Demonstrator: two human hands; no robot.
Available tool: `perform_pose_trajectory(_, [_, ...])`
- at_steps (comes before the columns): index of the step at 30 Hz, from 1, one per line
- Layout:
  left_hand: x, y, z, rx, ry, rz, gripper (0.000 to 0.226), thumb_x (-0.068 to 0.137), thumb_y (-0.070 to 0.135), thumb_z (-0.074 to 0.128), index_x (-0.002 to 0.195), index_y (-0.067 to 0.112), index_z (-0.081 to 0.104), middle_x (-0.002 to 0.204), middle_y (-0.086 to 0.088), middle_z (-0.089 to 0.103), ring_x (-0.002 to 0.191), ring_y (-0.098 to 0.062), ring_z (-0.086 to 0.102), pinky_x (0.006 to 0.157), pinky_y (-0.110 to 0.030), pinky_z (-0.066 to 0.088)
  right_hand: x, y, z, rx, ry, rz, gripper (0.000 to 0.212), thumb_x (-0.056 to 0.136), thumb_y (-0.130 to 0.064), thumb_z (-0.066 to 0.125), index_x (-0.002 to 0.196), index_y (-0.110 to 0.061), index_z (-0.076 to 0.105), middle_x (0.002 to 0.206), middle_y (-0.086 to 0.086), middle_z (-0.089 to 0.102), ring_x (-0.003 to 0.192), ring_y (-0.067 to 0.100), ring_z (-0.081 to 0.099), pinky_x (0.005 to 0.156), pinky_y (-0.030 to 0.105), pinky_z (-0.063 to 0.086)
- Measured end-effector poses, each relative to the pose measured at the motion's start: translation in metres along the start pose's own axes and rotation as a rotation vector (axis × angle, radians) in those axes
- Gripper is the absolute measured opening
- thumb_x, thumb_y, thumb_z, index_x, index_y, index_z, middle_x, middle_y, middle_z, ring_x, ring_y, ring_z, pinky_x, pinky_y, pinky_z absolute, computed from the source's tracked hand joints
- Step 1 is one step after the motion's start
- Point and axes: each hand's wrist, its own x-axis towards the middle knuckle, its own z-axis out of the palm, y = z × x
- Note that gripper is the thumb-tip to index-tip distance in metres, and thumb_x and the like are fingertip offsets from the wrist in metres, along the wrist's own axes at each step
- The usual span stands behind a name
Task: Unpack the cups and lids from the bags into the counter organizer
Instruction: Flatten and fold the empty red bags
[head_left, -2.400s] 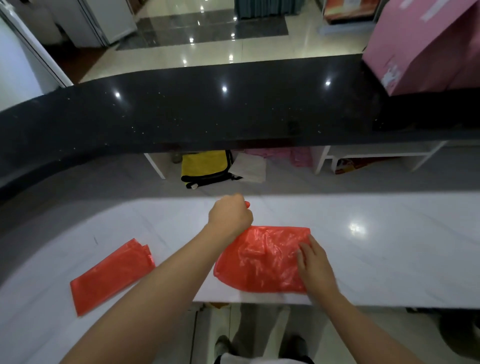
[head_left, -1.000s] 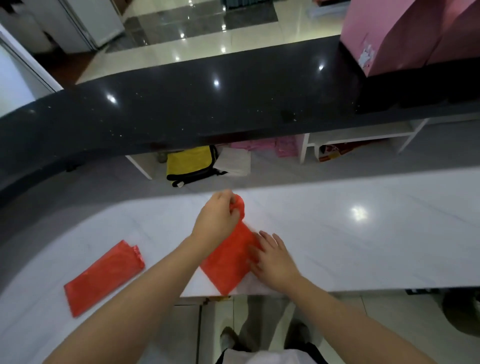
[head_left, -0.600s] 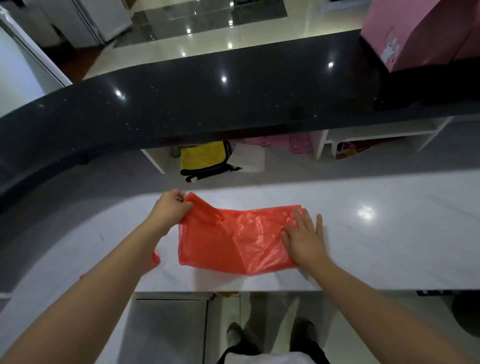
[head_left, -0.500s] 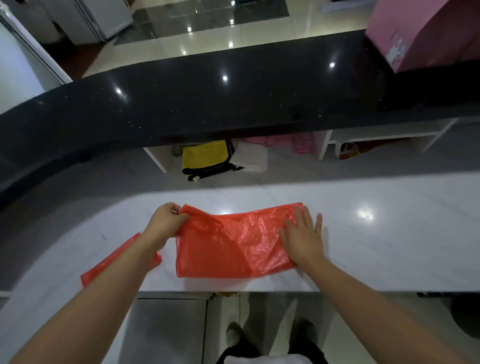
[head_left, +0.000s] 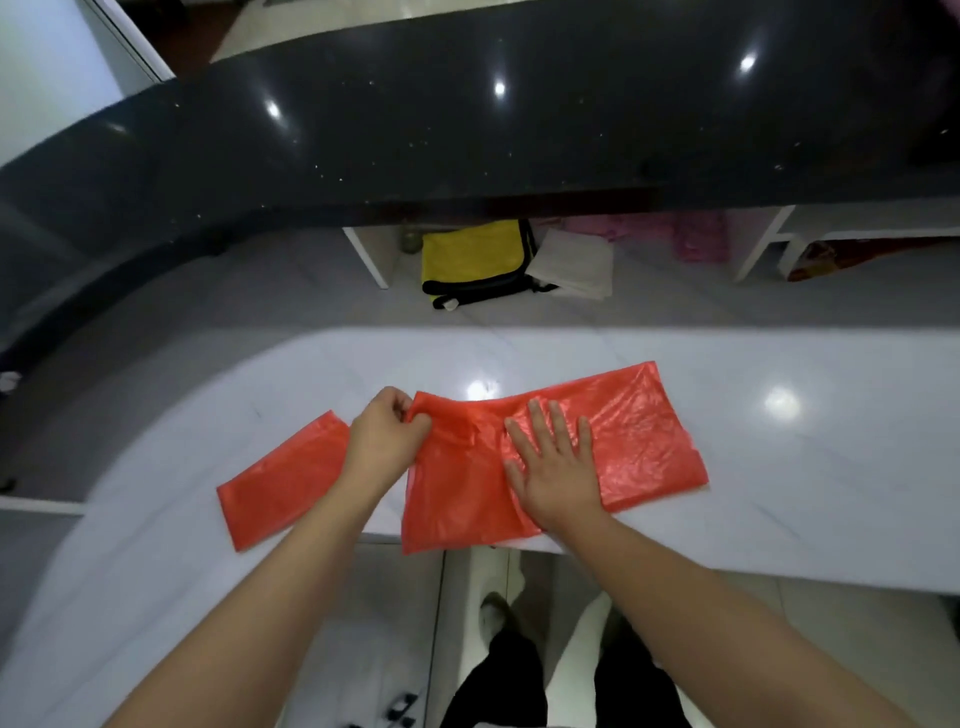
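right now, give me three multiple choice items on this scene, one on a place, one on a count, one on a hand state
1. Where does the folded bag lie?
A. left of the spread bag
B. on top of it
C. on the floor

2. How many red bags are on the counter?
A. one
B. two
C. four

3. What is the right hand doing?
A. gripping a cup
B. hanging off the counter
C. pressing flat on the spread bag

Answers:
1. A, it lies apart on the counter, beyond the left hand.
2. B, one folded and one spread out.
3. C, its fingers are straight on the plastic, while the left hand pinches the bag's left end.
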Motion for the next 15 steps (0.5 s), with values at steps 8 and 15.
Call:
perform_pose_trajectory(8, [-0.022,0.079,0.033,0.299,0.019,0.299,0.008,0.092,0.014,0.056,0.097,0.014,0.050,0.092,-0.004,0.060,0.080,-0.027,0.059,0.061,-0.033,0.042,-0.033,0.049,-0.034,0.130,0.173,0.128,0.057,0.105,-0.056,0.004,0.159,-0.038,0.001,0.168,0.000,-0.011,0.153,0.019,-0.020,0.123,0.051,-0.010])
perform_pose_trajectory(15, [-0.041,0.136,0.099,0.435,-0.081,0.337,0.029,0.092,0.010,0.051,0.120,0.014,0.051,0.117,-0.007,0.060,0.099,-0.034,0.064,0.066,-0.035,0.042,-0.080,0.136,-0.041,0.207,0.177,0.245,0.039,0.103,-0.032,0.044,0.140,-0.026,0.055,0.157,0.003,0.040,0.143,0.029,0.035,0.114,0.047,0.032])
